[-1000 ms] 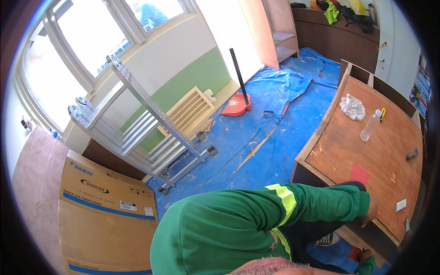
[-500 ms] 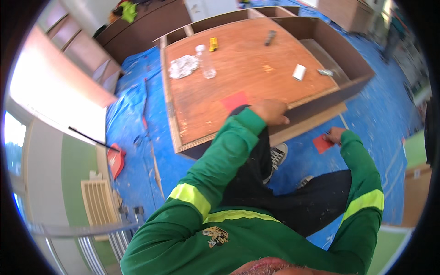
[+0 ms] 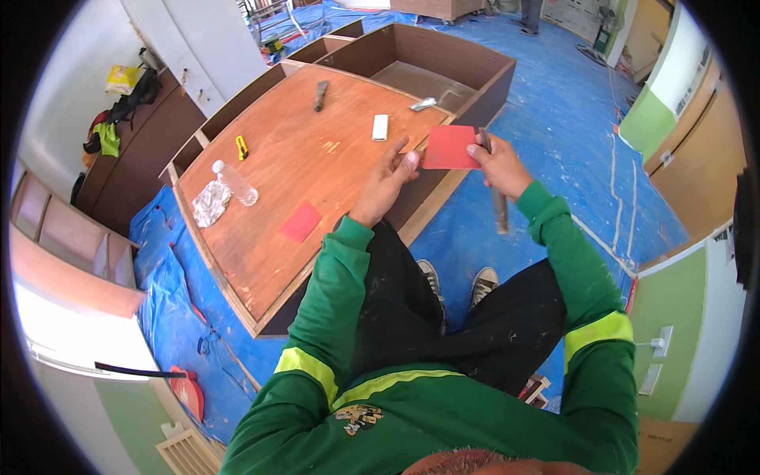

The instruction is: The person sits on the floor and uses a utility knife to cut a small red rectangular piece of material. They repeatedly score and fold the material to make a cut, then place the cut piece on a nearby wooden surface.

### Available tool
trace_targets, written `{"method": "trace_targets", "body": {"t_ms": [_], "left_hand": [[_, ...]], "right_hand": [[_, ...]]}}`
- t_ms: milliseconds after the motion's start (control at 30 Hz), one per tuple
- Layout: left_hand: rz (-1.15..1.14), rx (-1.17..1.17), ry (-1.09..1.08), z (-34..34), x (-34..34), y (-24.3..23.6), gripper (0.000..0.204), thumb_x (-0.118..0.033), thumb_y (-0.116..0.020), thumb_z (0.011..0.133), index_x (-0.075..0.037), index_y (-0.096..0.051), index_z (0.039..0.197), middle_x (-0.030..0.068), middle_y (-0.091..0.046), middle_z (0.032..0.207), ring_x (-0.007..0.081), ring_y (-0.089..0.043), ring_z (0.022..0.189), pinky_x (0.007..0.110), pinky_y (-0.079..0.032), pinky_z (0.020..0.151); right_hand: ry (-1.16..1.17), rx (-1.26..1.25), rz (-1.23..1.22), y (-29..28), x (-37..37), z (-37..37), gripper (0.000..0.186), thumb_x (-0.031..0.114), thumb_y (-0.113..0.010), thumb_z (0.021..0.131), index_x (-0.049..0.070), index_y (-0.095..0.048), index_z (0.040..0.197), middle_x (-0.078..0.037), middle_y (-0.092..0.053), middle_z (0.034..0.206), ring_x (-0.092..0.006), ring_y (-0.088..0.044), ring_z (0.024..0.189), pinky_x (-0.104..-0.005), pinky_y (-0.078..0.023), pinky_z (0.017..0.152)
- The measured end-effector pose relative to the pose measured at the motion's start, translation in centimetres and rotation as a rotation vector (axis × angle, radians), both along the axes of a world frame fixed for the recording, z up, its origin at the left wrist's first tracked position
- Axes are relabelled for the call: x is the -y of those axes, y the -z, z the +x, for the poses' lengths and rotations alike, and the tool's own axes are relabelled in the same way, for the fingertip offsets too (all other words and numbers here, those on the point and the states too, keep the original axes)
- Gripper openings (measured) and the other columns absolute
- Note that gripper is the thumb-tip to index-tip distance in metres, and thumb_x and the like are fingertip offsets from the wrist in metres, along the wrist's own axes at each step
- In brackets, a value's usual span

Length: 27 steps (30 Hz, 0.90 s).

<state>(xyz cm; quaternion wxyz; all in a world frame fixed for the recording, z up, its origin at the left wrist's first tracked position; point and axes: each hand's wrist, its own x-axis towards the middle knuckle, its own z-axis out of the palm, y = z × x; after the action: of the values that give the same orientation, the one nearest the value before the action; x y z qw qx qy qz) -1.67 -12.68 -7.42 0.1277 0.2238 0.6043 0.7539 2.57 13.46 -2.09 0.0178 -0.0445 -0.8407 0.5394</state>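
A red square sheet, like sandpaper [image 3: 450,148], is in my right hand [image 3: 507,168], pinched at its right edge. The same hand also holds a narrow tool [image 3: 499,207], dark above and worn brown below, which hangs downward; its exact kind does not show. Close to the sheet's left edge is my left hand [image 3: 383,184], fingers stretched out and thumb apart; whether it touches the sheet I cannot tell. Both hands are over the near edge of a wooden cabinet [image 3: 261,142] lying on its front or back. A second red sheet [image 3: 301,222] lies flat on its panel.
On the panel are a clear plastic bottle [image 3: 237,184], crumpled white wrap [image 3: 212,203], a yellow cutter [image 3: 241,148], a dark-handled tool [image 3: 321,96], a white block [image 3: 381,127] and a small silvery item [image 3: 423,104]. Blue sheeting [image 3: 554,119] covers the floor. A red dustpan [image 3: 187,393] stands at left.
My right hand has come up from beside the cabinet with the red sheet. My left hand has left the panel's edge and moved to the sheet. The view has turned right.
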Motion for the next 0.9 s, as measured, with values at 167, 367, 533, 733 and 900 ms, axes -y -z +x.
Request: {"method": "trace_targets", "body": {"t_ms": [167,367,533,733,900], "left_hand": [[0.483,0.166,0.260,-1.2,-4.4,-1.9,0.079,-0.061,-0.050,0.109,-0.003,-0.039,0.161,0.0156,-0.054,0.155,0.0276,-0.053,0.142,0.045,-0.044,0.119],[0.902,0.316,0.554,-3.2,-6.0,-3.7,0.081,-0.064,-0.048,0.109,-0.001,-0.040,0.160,0.0171,-0.051,0.159,0.0302,-0.052,0.145,0.049,-0.042,0.122],[0.440,0.287,0.440,-4.6,-3.5,-2.2,0.080,-0.057,-0.055,0.109,0.001,-0.038,0.161,0.0201,-0.048,0.161,0.0311,-0.051,0.146,0.050,-0.041,0.124],[0.242,0.311,0.152,-3.8,-2.6,-1.5,0.055,-0.041,-0.064,0.109,0.002,-0.059,0.144,0.0139,-0.069,0.134,0.0219,-0.070,0.119,0.037,-0.057,0.105],[0.358,0.270,-0.128,-3.9,-3.4,-1.2,0.039,-0.037,-0.062,0.111,-0.002,-0.068,0.128,0.0035,-0.074,0.106,0.0115,-0.069,0.083,0.027,-0.057,0.071]], "right_hand": [[0.052,-0.192,-0.163,-2.8,2.9,1.6,0.027,0.024,-0.065,0.106,0.002,-0.070,0.122,-0.003,-0.065,0.089,-0.0093,-0.059,0.072,-0.0307,-0.049,0.053],[0.093,-0.149,-0.210,-4.4,3.8,0.0,0.025,0.016,-0.064,0.106,-0.004,-0.069,0.121,-0.008,-0.074,0.100,-0.0150,-0.067,0.091,-0.0331,-0.054,0.085],[-0.073,-0.247,-0.057,-3.0,1.7,-2.1,0.028,0.017,-0.065,0.106,-0.005,-0.069,0.124,-0.012,-0.076,0.106,-0.0174,-0.068,0.099,-0.0348,-0.053,0.095],[-0.211,-0.229,0.043,-0.8,0.6,-4.2,0.035,0.023,-0.068,0.106,-0.006,-0.067,0.124,-0.014,-0.076,0.111,-0.0199,-0.069,0.100,-0.0365,-0.053,0.096],[-0.021,-0.047,-0.162,-1.6,2.9,-4.1,0.047,0.038,-0.060,0.109,-0.005,-0.067,0.126,-0.007,-0.066,0.092,-0.0148,-0.060,0.077,-0.0336,-0.054,0.072]]}}
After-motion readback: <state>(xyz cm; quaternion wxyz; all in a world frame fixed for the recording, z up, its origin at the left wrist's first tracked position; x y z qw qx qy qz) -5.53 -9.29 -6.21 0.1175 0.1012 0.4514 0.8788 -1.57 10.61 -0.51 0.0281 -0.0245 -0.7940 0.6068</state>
